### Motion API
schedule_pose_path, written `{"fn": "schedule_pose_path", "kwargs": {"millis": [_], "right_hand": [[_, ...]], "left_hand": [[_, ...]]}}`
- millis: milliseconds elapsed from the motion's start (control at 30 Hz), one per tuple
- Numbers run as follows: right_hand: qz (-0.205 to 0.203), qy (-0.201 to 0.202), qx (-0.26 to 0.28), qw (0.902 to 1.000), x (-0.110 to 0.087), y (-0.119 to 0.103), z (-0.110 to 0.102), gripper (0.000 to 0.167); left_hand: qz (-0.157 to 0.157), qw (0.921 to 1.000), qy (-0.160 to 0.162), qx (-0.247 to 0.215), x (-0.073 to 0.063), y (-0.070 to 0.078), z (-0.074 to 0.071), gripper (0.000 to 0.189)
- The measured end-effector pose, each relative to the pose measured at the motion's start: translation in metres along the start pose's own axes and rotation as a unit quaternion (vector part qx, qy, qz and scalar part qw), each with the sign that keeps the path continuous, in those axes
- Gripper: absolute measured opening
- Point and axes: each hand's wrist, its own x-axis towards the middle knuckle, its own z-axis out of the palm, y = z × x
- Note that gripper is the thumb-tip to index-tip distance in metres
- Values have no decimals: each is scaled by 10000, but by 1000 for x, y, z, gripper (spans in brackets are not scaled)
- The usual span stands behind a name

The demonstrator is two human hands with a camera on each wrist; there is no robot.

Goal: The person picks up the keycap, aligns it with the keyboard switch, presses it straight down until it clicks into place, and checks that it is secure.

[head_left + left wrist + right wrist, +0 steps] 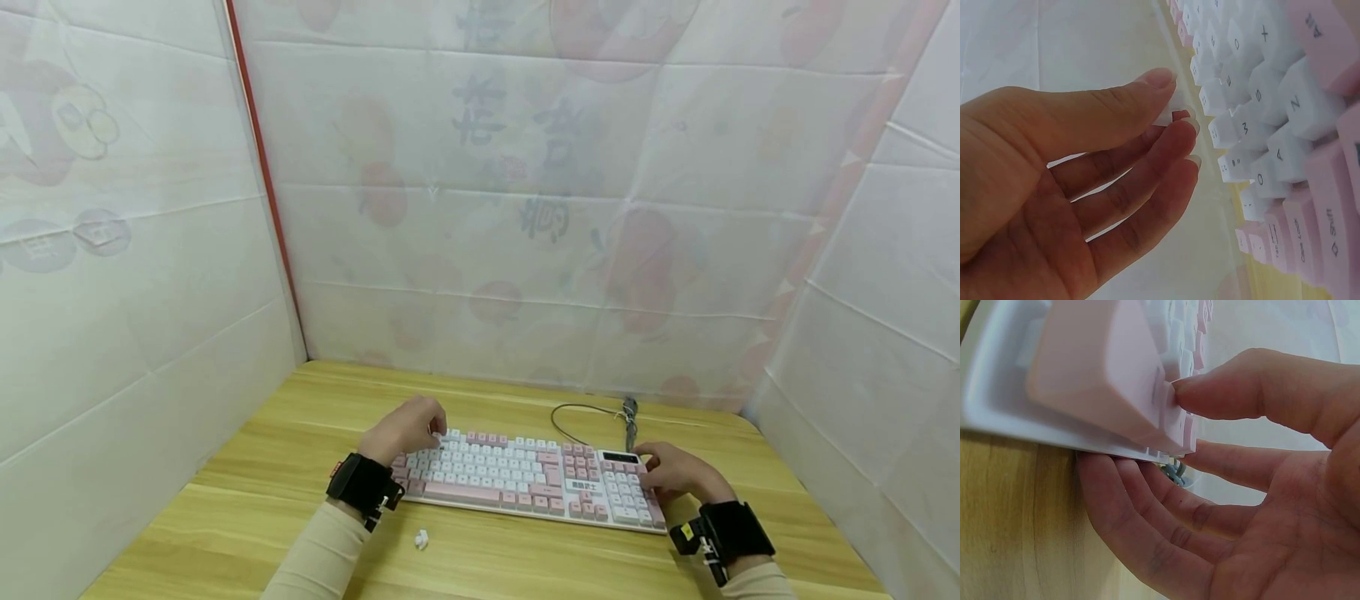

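Note:
A pink and white keyboard [487,467] lies on the wooden table. Over its far left corner, my left hand [408,427] pinches a small white keycap [1165,116], mostly hidden by the thumb and fingertips. The keycap is apart from the white keys [1260,94] beside it in the left wrist view. At the other end, my right hand [678,469] grips the keyboard's right edge. Its thumb [1216,397] rests on the pink keys [1110,375], and its fingers reach down to the underside of the white frame.
A small white piece [422,540], possibly loose keycaps, lies on the table [480,567] before the keyboard. Behind the keyboard is a bundled grey cable [630,421]. Printed white sheets [480,250] enclose the table at the back and both sides.

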Motion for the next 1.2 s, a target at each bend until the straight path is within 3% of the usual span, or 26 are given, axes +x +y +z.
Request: {"fn": "schedule_pose_path", "kwargs": {"millis": [767,1200], "right_hand": [[53,59,-48,10000,1,0,0,69],[37,22,-29,10000,0,-1,0,70]], "left_hand": [[-104,9991,-35,404,13,-4,17,13],[-73,9985,42,548,13,-2,17,16]]}}
